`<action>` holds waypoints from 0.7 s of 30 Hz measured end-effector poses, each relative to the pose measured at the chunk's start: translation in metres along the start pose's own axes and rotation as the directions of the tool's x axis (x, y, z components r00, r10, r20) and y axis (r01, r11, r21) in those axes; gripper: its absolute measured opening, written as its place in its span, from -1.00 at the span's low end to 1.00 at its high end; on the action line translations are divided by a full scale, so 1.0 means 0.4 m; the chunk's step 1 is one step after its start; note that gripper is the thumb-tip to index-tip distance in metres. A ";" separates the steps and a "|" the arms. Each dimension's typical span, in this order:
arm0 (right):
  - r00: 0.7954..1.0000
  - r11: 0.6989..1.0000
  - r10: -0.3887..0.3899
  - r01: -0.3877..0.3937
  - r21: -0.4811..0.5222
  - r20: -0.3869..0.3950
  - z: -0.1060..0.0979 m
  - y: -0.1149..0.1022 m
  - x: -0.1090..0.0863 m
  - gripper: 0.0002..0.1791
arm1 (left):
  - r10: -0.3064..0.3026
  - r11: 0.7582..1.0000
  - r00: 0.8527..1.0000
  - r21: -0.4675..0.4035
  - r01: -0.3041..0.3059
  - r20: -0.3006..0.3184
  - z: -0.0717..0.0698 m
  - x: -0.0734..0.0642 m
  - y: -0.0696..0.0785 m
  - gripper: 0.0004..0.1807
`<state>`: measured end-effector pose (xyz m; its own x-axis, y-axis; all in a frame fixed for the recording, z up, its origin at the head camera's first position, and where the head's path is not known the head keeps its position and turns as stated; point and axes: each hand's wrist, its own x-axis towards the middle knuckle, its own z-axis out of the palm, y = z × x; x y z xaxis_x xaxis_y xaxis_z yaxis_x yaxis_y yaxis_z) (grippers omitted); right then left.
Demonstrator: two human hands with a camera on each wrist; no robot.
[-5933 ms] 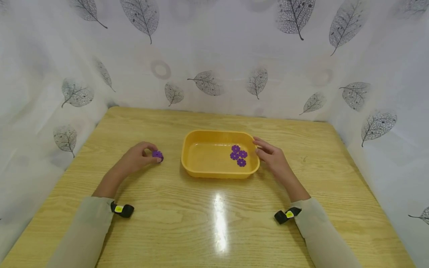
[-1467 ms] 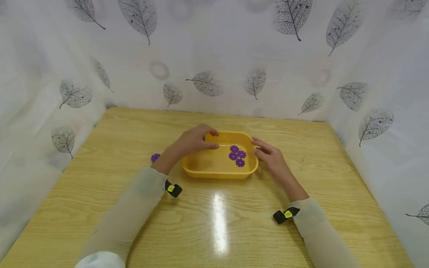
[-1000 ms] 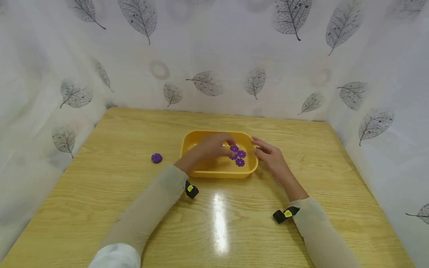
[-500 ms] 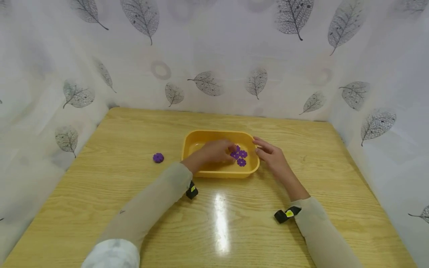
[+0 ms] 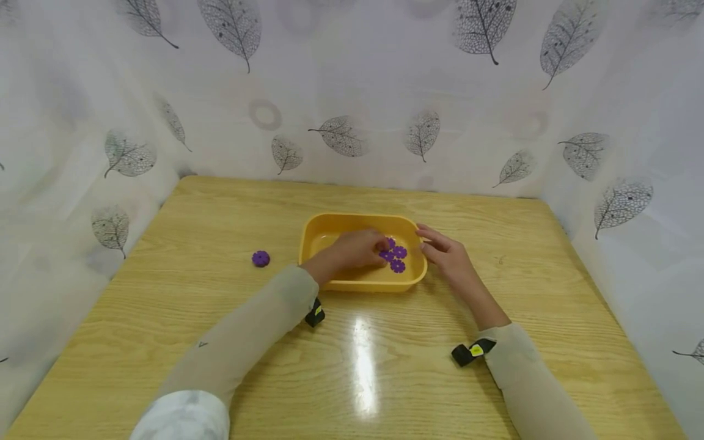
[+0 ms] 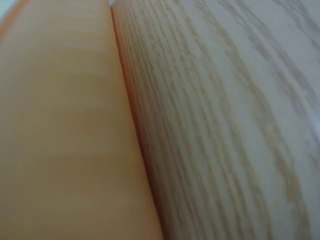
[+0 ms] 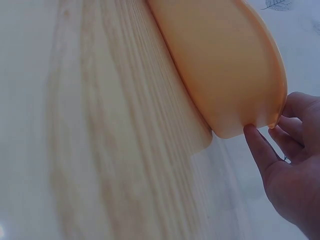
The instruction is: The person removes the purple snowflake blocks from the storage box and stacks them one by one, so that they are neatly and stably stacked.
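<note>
White cloth (image 5: 363,73) printed with dark leaves (image 5: 231,27) surrounds a glossy wood-grain table (image 5: 412,366).

- near-left corner of the yellow tray (image 5: 379,286) is pretty much blocked by the left sleeve (image 5: 258,324), and the middle's taken up by the left hand (image 5: 359,248)
- right end's hemmed in by the right hand (image 5: 447,256), which is touching the rim
- tray's far-left corner could be reached into; purple flower pieces (image 5: 398,266) are bunched over to the right
- decent gap's left on the tabletop (image 5: 440,391) between tray and loose purple flower (image 5: 261,258)
- a strip behind could be used too, though it's cut off by the curtain (image 5: 352,79)
</note>
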<state>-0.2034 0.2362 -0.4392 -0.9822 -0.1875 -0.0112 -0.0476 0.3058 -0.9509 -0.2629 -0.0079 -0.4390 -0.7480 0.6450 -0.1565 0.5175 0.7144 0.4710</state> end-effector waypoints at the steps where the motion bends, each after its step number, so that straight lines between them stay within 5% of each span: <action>1: 1.000 1.000 0.000 0.000 0.001 0.000 0.000 0.000 0.000 -0.50 | -0.001 1.000 1.000 0.002 0.001 0.001 0.000 0.000 0.000 -0.55; 21: 1.000 1.000 0.010 -0.009 0.009 -0.011 0.003 -0.005 0.000 -0.51 | -0.013 0.997 1.000 -0.076 0.013 -0.002 -0.001 -0.002 0.005 -0.64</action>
<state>-0.2029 0.2345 -0.4378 -0.9845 -0.1746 -0.0169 -0.0367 0.2994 -0.9534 -0.2615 -0.0070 -0.4375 -0.7556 0.6350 -0.1610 0.4748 0.7002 0.5332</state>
